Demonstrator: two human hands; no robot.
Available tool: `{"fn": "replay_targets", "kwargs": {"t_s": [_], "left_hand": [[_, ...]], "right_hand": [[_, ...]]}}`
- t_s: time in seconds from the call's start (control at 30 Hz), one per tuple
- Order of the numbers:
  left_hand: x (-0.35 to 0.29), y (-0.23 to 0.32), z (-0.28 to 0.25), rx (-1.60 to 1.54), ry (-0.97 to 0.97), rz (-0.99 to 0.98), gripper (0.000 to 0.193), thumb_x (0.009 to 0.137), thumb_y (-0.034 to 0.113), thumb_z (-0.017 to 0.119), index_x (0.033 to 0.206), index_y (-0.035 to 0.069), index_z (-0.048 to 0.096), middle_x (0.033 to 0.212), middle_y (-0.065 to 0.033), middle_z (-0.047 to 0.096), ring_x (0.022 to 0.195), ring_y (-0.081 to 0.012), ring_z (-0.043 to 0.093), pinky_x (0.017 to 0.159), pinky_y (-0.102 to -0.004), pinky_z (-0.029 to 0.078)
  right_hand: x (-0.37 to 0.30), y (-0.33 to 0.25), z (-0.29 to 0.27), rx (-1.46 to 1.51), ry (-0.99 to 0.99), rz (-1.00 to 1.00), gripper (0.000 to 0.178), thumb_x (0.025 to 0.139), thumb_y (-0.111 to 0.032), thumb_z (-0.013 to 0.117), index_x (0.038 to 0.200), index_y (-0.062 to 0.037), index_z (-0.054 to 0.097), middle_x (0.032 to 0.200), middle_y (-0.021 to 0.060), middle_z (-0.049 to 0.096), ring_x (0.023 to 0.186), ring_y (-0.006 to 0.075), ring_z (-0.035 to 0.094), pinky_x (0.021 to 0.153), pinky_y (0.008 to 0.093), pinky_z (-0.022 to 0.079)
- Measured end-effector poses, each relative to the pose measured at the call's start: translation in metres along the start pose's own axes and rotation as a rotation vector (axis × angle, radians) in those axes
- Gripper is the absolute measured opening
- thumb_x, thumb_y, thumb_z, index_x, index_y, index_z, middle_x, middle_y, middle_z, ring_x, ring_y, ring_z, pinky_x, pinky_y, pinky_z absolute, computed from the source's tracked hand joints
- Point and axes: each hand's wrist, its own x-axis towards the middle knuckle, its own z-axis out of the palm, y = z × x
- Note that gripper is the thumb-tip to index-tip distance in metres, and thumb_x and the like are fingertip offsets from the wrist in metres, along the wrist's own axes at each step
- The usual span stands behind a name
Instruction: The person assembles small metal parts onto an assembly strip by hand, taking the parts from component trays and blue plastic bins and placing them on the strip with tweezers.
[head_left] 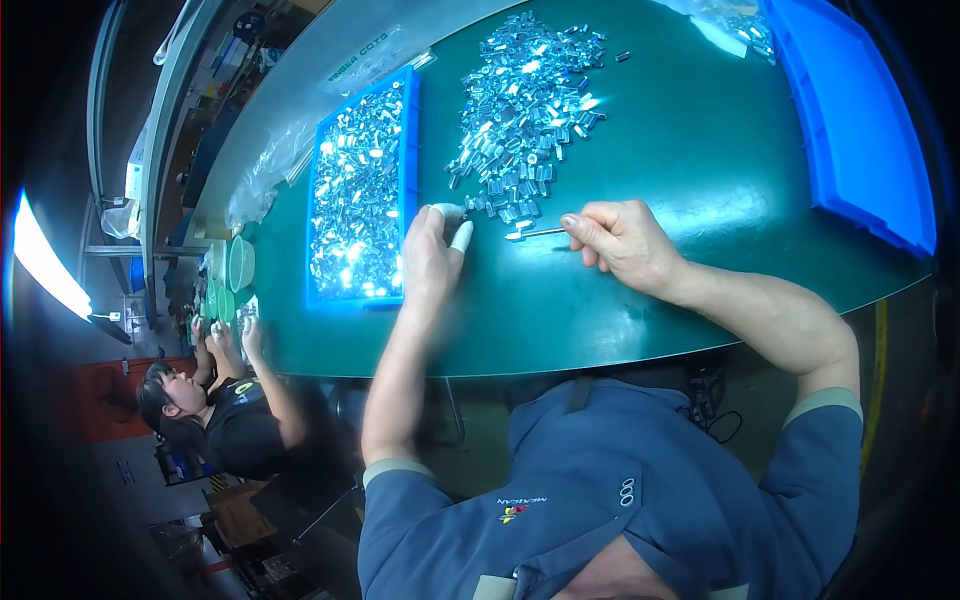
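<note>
My right hand (630,248) pinches a thin stick with a whitish tip (543,233) between thumb and fingers, and the stick points left over the green table. My left hand (430,260) wears pale finger cots on the thumb and a finger. Those two tips come close together, with a small dark spot between them; whatever they grip is too small to name. Just beyond both hands a pile of small shiny clear or metallic pieces (525,100) spreads away across the table. Its near end lies beside my left fingertips.
Left of my left hand stands a blue tray (410,140) filled with similar shiny pieces. Another blue tray (865,110) is at the far right, near a plastic bag (722,35) with more pieces. A co-worker (225,410) sits at the left, near a green bowl (241,263).
</note>
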Motion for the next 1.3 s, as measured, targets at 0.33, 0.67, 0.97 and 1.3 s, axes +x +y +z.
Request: {"fn": "replay_targets", "kwargs": {"t_s": [0.33,0.67,0.97,1.3], "left_hand": [[-0.005,-0.004,0.004,0.249,0.077,-0.003,0.019,0.084,0.009,0.080,0.098,0.002,0.069,0.097,-0.0166,0.065,0.092,-0.0367,0.064,0.080,-0.0446,0.051],[-0.034,0.059,0.001,-0.211,0.014,0.149,0.019,0.088,-0.002,0.073,0.106,0.001,0.069,0.099,-0.0123,0.068,0.088,-0.0243,0.068,0.077,-0.0331,0.054],[-0.029,0.071,0.002,-0.181,-0.019,0.314,0.017,0.086,-0.002,0.074,0.102,0.002,0.070,0.098,-0.0124,0.070,0.091,-0.0272,0.069,0.079,-0.0347,0.055],[-0.027,0.068,0.000,-0.242,-0.086,0.279,0.017,0.085,-0.001,0.076,0.101,0.002,0.069,0.096,-0.0128,0.070,0.089,-0.0283,0.069,0.078,-0.0359,0.055]], "right_hand": [[0.002,0.007,0.004,0.019,0.031,-0.063,0.033,0.103,-0.031,0.063,0.086,-0.0029,0.068,0.068,0.0023,0.067,0.055,0.0076,0.057,0.049,0.0269,0.044],[0.000,0.006,0.004,0.067,0.012,0.015,0.024,0.099,-0.024,0.067,0.090,-0.0019,0.070,0.070,0.0044,0.068,0.057,0.0083,0.057,0.051,0.0284,0.044],[0.001,0.005,0.003,-0.072,-0.041,-0.025,0.030,0.099,-0.028,0.066,0.085,-0.0016,0.071,0.066,0.0062,0.067,0.055,0.0111,0.060,0.052,0.0315,0.046],[-0.002,-0.003,-0.001,-0.097,-0.128,0.106,0.045,0.106,-0.035,0.057,0.079,-0.0008,0.069,0.060,0.0033,0.063,0.051,0.0081,0.055,0.048,0.0261,0.044]]}}
